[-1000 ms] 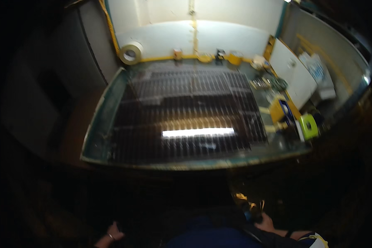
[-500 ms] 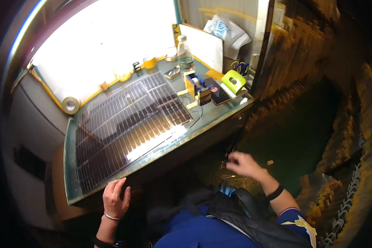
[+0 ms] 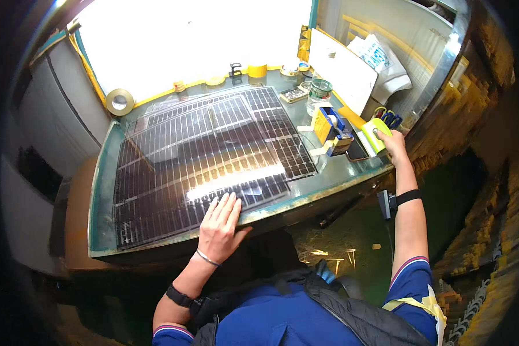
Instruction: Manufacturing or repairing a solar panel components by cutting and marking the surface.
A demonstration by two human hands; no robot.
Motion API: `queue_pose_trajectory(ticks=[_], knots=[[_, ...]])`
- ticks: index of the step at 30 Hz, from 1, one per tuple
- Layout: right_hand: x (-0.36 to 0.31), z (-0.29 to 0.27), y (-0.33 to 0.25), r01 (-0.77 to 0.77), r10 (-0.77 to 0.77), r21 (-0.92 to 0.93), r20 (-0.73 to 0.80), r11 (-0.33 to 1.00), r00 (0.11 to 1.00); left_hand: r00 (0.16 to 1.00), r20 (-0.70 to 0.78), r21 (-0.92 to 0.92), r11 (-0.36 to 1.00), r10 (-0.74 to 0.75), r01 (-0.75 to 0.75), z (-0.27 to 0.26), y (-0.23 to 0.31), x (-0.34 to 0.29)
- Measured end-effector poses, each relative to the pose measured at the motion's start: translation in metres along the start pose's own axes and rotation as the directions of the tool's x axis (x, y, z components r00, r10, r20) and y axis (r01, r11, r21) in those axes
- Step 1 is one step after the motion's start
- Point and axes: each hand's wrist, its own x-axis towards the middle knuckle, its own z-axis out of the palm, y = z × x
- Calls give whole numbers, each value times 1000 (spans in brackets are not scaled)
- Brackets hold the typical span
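A dark panel with a fine pale grid [image 3: 285,147] lies on the bench, with a glossy sheet showing reflections over much of it. My left hand [image 3: 219,228] rests at the front edge of the panel, fingers stretched out and fingertips on the sheet. At the bench's right end my right hand [image 3: 393,144] is closed around a lime-green plastic tool [image 3: 375,134]; its exact kind is partly hidden by my fingers. Just left of it stands a blue and yellow tape dispenser [image 3: 330,130], and a dark phone-like slab [image 3: 357,149] lies between them.
Along the back are a clear bottle [image 3: 319,95], a yellow tape roll [image 3: 257,71] and a small tray [image 3: 294,94]. A wide tape roll [image 3: 120,102] stands at the back left. Scissors [image 3: 388,117] sit beyond my right hand. A white board [image 3: 343,69] leans behind.
My right hand has moved from beside the bench up to the lime-green tool and closed on it. My left hand has moved right and forward onto the panel's front edge. The view has shifted.
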Motion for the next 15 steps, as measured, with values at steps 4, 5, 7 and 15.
queue_pose_trajectory(ticks=[4, 5, 7, 15], knots=[[-31, -25, -25, 17, -18, 170, 6, 985, 1000, 964, -224, -21, 988, 146, -154, -12, -11, -12], [-49, -34, -30, 133, -125, 198, -52, 971, 991, 970, -209, -54, 989, 125, -139, -19, -15, -13], [-90, -49, -36, 308, -253, 281, -215, 909, 943, 956, -277, -63, 991, 95, -116, -34, -22, -9], [-214, -74, -23, -276, -11, 939, 284, 207, 959, 974, -200, -2, 994, 106, -108, -35, -20, 54]])
